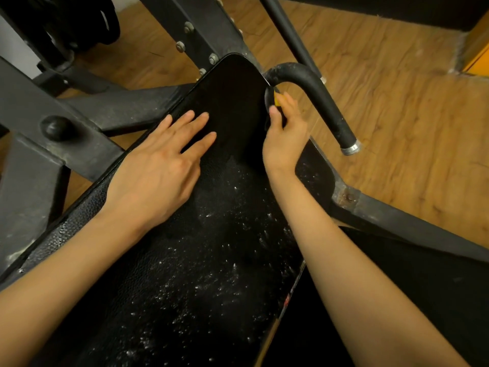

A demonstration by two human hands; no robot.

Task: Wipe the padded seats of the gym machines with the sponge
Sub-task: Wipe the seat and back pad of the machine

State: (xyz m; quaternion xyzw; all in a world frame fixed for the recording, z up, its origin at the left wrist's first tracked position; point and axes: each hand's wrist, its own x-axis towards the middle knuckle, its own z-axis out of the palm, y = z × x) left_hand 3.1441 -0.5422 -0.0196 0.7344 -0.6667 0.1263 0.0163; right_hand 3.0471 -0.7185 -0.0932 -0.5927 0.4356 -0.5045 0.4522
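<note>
Head view: my left hand (156,165) lies flat, fingers straight, bracing the padded seat (225,234). My right hand (284,136) pinches the sponge (277,99) (only a yellow sliver shows) against the pad's side edge at 1 o'clock. To do it well, I'd keep the sponge pressed to the edge and run it along in one pass. Tight spot: the curved handle (317,99) sits just beside my knuckles at 2 o'clock. Open room along the pad toward 6, where white specks remain.
</note>
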